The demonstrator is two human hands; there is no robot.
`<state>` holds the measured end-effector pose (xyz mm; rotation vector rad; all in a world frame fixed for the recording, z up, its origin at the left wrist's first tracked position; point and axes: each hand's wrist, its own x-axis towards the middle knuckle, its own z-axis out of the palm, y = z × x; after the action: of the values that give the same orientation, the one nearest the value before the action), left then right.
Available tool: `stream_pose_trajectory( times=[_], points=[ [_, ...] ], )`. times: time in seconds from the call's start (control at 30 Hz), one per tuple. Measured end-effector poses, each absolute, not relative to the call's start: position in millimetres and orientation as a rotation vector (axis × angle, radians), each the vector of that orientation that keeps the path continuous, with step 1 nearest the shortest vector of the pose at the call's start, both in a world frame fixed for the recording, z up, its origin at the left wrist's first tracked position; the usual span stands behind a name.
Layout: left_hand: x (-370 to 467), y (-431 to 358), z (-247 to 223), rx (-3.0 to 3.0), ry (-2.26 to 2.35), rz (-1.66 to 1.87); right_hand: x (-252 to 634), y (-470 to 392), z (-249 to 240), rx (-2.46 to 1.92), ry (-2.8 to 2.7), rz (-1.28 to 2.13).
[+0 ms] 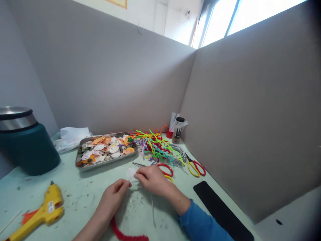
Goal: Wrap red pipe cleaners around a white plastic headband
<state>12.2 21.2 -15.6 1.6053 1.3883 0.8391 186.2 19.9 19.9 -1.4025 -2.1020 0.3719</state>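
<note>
Low over the middle of the table, my left hand and my right hand are close together, both with fingertips pinched. A thin pale strand hangs below my right hand and appears to run into its fingers. What my left fingertips hold is too small to make out; a small red spot shows there. Just beyond the fingertips is a whitish, see-through round piece. A red fuzzy strip curves out from under my left wrist. Scissors with red and yellow handles lie partly hidden behind my right hand.
A metal tray of shells stands at the back, beside colourful pipe cleaners. More scissors, a black-lidded jar and a black strip are rightward. Leftward are a yellow glue gun and teal bottle. Grey partitions enclose the table.
</note>
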Motion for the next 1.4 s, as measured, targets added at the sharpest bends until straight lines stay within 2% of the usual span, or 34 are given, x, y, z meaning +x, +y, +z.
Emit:
stream_pose_trajectory(
  times=[0.13,0.23,0.5,0.73,1.0,1.17,1.4],
  points=[
    [11.9,18.8,-20.2,1.808,1.316,0.717,219.6,41.7,46.4,-1.615,-1.88,0.111],
    [13.1,18.5,-20.1,1.839,1.326,0.682,247.8,65.4,53.3,-2.044,-1.819,-0.119],
    [13.5,18.5,-19.3,1.862,1.335,0.7,266.8,114.7,32.1,-2.347,-1.847,-0.09],
    [13.9,16.7,-17.1,1.861,1.336,0.696,295.1,146.7,83.9,-2.385,-1.629,-0.269],
    [14.2,18.5,-18.1,1.882,1.333,0.68,307.4,158.5,124.3,-2.302,-1.7,-0.314],
    [13.5,17.0,-16.1,1.887,1.327,0.685,296.8,153.0,117.9,-2.213,-1.945,-0.189],
    [13.5,16.6,-16.9,1.899,1.326,0.698,279.3,139.1,79.4,-2.249,-2.207,0.014]
  ],
)
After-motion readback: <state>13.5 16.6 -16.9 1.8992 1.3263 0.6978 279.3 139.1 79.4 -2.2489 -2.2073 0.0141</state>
